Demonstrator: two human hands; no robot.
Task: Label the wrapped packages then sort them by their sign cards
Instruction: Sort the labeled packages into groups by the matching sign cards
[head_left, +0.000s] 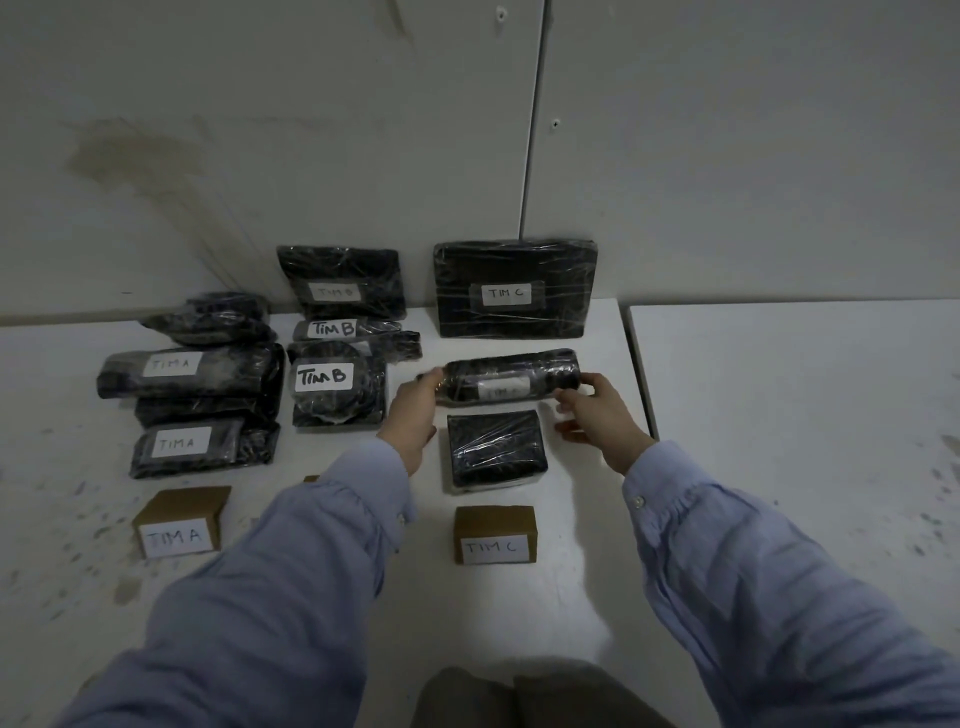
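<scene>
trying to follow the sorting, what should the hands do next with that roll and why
Probably set the roll down and let go: the left hand and right hand hold its ends, and it is already in line with the TIM C card.

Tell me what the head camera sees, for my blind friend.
A left hand and a right hand hold a black wrapped roll by its ends, beyond the TIM C card on a white table. TIM A packages and TIM B packages lie further left.
</scene>
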